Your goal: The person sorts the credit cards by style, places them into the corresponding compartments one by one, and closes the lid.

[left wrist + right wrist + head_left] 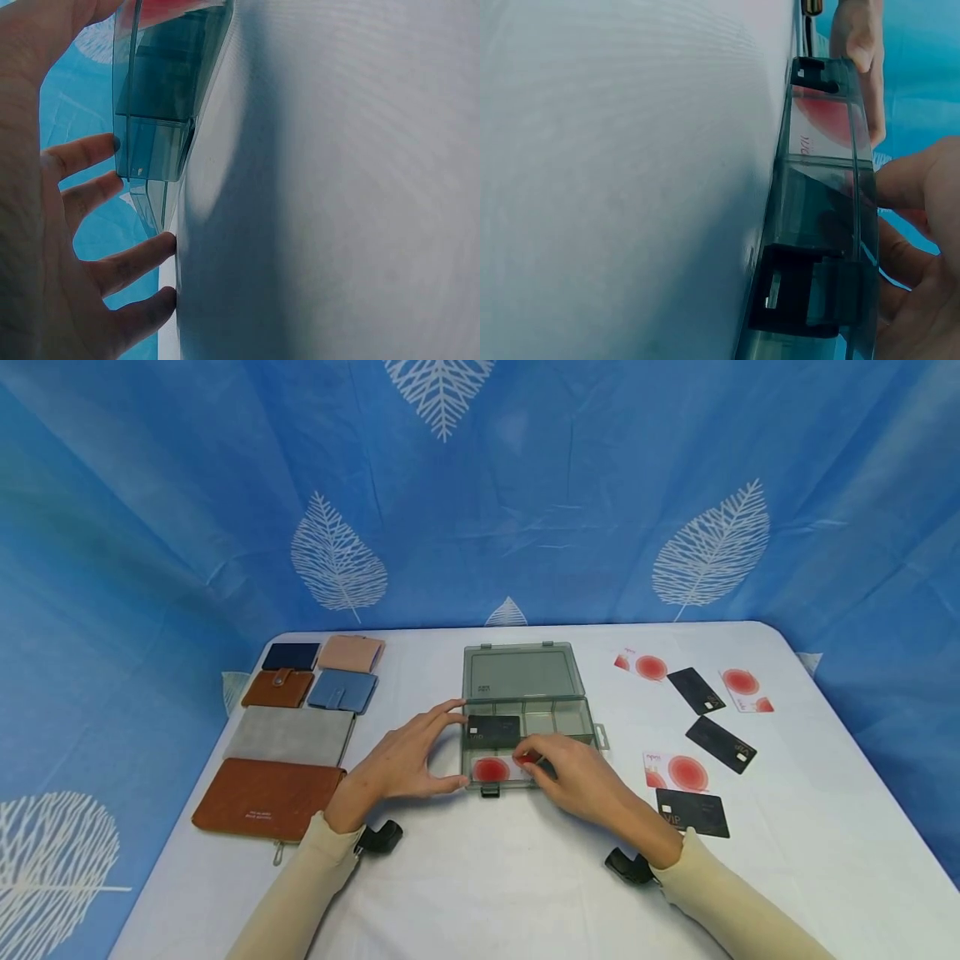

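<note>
A translucent grey-green compartment box [573, 714] stands on the table, its lid [521, 672] folded back. Inside, a black card [493, 731] lies over the left compartments. In front of it is a white card with a red circle [491, 769], its right end pinched by my right hand [581, 777]. Through the box wall, the right wrist view shows this white card [817, 135] near a black latch [795, 292]. My left hand [408, 756] is spread along the box's left side, thumb at the front corner; two fingertips [101, 150] touch the wall in the left wrist view.
To the right lie several loose cards, black [692, 812] and red-and-white [677, 772]. On the left are a brown zip pouch [266, 797], a grey wallet [288, 735], and smaller brown [277, 688], blue [342, 691], navy [291, 656] and pink [351, 653] wallets.
</note>
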Motion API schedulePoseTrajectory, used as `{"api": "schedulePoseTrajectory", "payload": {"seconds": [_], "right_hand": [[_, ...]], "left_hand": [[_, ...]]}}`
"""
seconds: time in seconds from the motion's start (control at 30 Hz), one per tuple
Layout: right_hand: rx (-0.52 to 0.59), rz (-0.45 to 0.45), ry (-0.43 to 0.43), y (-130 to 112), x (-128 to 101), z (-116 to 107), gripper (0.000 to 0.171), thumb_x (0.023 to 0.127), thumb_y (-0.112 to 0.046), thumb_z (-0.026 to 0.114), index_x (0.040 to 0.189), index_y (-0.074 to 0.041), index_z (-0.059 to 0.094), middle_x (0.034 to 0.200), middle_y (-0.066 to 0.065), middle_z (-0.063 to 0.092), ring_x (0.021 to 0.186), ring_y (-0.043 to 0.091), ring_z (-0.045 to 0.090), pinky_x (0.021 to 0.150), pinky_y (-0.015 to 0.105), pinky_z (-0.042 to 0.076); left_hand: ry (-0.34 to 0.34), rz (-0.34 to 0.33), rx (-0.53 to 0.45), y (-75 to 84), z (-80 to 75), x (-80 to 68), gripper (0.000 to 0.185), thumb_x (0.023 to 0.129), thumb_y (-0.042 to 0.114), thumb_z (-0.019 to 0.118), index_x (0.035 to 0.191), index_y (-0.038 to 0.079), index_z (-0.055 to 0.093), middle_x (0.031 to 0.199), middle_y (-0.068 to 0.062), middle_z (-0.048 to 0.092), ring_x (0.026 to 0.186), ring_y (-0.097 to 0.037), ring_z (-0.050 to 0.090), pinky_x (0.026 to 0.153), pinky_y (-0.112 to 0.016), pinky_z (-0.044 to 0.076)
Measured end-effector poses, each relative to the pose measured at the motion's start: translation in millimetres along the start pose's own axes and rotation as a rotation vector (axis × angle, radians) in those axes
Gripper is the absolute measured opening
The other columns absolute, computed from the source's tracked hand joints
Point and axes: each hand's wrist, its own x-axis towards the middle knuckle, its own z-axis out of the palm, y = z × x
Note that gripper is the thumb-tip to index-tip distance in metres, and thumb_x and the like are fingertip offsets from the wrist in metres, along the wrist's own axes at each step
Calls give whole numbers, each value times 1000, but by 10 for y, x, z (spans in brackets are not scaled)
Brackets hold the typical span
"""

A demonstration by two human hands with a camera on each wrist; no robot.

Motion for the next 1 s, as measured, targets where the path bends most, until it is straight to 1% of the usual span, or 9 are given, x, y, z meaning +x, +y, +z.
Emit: {"api": "schedulePoseTrajectory", "payload": {"seconds": [0.13, 0.2, 0.3, 0.37, 0.43, 0.57, 0.73, 0.87, 1.0], "right_hand": [[-10, 7, -24, -20, 1, 5, 21, 102, -16, 76, 123, -19, 74, 117, -4, 74, 104, 15, 72, 88, 41, 61], [-11, 8, -38, -35, 0, 6, 23, 103, -18, 75, 126, -18, 74, 121, -1, 70, 100, 16, 72, 84, 39, 61], [-23, 9, -62, -52, -4, 8, 27, 105, -21, 73, 131, -17, 73, 126, 2, 64, 92, 15, 70, 76, 35, 58], [-32, 6, -74, -56, -6, 9, 29, 106, -23, 72, 134, -15, 73, 128, 4, 61, 90, 14, 69, 74, 33, 57], [-45, -4, -84, -56, -7, 8, 31, 107, -24, 70, 136, -14, 73, 129, 4, 61, 93, 15, 69, 76, 33, 58], [-61, -35, -106, -46, -14, 4, 36, 108, -26, 68, 141, -11, 71, 131, 4, 63, 104, 16, 70, 84, 38, 60], [-62, -69, -135, -40, -27, -7, 37, 109, -28, 66, 142, -12, 70, 135, 5, 64, 111, 19, 70, 89, 41, 60], [-66, -73, -153, -32, -33, -16, 37, 111, -30, 63, 142, -12, 70, 137, 6, 65, 118, 21, 69, 93, 44, 59], [-59, -59, -175, -23, -34, -24, 38, 113, -32, 59, 142, -11, 69, 139, 7, 65, 124, 24, 66, 99, 48, 57]], "left_hand": [[-2, 0, -1, 3, -16, 5, 90, 85, 65, 79, 157, 20, 51, 177, 0, 29, 151, -34, 47, 99, -63, 56], [-4, -1, 0, 6, -22, 6, 90, 85, 65, 79, 157, 20, 51, 177, 0, 29, 151, -34, 47, 100, -63, 55], [-7, 0, -1, 9, -28, 6, 90, 85, 65, 79, 158, 20, 51, 177, 0, 29, 151, -34, 47, 101, -63, 55], [-8, 0, -3, 9, -28, 6, 90, 84, 65, 79, 158, 20, 51, 177, -1, 29, 151, -34, 47, 101, -63, 55], [-10, 1, -7, 9, -27, 5, 91, 84, 64, 79, 158, 19, 51, 177, -2, 29, 152, -35, 46, 102, -64, 54], [-14, -5, -10, 5, -24, 8, 92, 84, 64, 79, 158, 19, 50, 177, -3, 29, 153, -36, 45, 105, -66, 52], [-12, -7, -8, 0, -22, 14, 92, 84, 65, 79, 159, 19, 50, 177, -2, 29, 152, -35, 46, 102, -65, 54], [-12, -12, -4, 7, -27, 16, 93, 84, 66, 79, 159, 19, 50, 177, -1, 29, 152, -34, 47, 98, -63, 56], [-18, -20, 0, 19, -37, 15, 93, 84, 66, 79, 159, 20, 50, 177, -1, 29, 152, -34, 46, 98, -64, 56]]}}
